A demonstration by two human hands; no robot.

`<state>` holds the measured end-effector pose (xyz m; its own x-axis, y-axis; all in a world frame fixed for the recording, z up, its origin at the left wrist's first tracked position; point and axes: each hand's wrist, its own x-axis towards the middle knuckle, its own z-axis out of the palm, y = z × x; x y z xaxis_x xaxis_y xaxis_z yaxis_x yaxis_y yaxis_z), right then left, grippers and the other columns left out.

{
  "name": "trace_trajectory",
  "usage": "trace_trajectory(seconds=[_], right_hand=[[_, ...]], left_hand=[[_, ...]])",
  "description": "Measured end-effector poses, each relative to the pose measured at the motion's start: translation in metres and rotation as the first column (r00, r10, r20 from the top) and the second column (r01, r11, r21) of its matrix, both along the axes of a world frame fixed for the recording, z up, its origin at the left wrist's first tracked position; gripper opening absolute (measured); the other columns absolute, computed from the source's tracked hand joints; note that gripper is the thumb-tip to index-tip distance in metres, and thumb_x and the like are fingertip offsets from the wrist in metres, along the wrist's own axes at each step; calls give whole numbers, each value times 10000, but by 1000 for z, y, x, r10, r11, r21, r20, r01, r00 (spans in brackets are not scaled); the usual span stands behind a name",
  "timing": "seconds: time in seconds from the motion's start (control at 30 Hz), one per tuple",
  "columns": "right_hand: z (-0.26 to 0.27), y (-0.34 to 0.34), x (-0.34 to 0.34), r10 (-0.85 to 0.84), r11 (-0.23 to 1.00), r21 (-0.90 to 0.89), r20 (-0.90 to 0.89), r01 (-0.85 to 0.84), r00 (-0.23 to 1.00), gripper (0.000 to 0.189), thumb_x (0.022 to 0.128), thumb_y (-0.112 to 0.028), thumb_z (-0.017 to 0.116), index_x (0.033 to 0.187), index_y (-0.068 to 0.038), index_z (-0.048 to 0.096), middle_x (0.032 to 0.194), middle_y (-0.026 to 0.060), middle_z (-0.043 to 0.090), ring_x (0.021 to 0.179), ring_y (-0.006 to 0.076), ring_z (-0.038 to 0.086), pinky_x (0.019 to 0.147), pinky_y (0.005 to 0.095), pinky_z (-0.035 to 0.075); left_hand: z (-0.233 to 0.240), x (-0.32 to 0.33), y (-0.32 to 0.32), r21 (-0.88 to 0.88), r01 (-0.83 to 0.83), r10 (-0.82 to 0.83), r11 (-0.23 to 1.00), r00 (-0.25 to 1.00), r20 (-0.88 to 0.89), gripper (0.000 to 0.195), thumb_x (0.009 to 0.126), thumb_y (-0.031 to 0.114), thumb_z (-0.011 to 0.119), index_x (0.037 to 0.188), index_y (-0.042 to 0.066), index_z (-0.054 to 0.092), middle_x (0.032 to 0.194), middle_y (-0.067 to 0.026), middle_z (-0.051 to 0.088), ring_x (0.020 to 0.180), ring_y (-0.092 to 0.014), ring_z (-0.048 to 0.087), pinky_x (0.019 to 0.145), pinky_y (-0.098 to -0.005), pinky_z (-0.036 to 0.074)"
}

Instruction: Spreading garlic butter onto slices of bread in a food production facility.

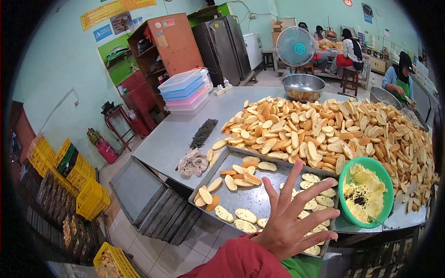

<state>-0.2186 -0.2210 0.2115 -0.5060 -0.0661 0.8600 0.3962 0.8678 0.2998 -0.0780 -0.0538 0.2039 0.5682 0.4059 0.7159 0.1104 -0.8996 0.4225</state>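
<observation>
My left hand, in a red sleeve, is raised with its fingers spread over the right part of a metal baking tray. It holds nothing and hides some of the slices below. Plain bread slices lie loosely at the tray's back left. Slices with a pale spread and dark specks line the front and right. Beside the tray's right edge stands a green bowl of pale yellow spread with dark bits and a utensil's handle. My right hand is out of view.
A large heap of bread slices covers the table behind the tray. A steel bowl, a crumpled cloth, a dark brush and stacked plastic boxes surround it. Stacked trays stand left. Several people work farther back.
</observation>
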Motion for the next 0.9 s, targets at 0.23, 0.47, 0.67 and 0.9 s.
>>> trace_trajectory(seconds=[0.23,0.47,0.67,0.9], right_hand=[[0,5,1,24,999,-21,0,-24,1000,323,844,-360,365,1080,-194,511,866,152,558,879,367,512,723,619,282],[0,8,1,60,997,-40,0,-60,998,316,839,-356,370,1068,-194,515,853,147,557,866,361,513,711,610,284],[-1,8,6,104,993,-48,11,-104,994,309,835,-353,375,1058,-195,518,842,143,555,855,356,514,700,602,286],[0,12,5,118,990,-82,7,-117,993,301,831,-350,381,1047,-195,522,829,137,554,843,350,515,688,593,288]], left_hand=[[0,5,2,-11,5,-5,1000,1000,-22,249,734,379,631,927,226,590,1303,-12,389,1294,-398,117,881,-694,-89],[0,9,4,-2,16,-16,1000,1000,-27,247,749,386,611,933,224,582,1311,-15,375,1297,-391,108,881,-697,-88],[-4,14,3,10,47,-46,999,997,-67,259,759,411,584,938,224,580,1318,-21,362,1299,-388,100,879,-700,-92],[-4,16,3,-1,88,-88,996,994,-59,252,749,396,601,934,226,583,1315,-18,368,1300,-385,101,876,-700,-97]])
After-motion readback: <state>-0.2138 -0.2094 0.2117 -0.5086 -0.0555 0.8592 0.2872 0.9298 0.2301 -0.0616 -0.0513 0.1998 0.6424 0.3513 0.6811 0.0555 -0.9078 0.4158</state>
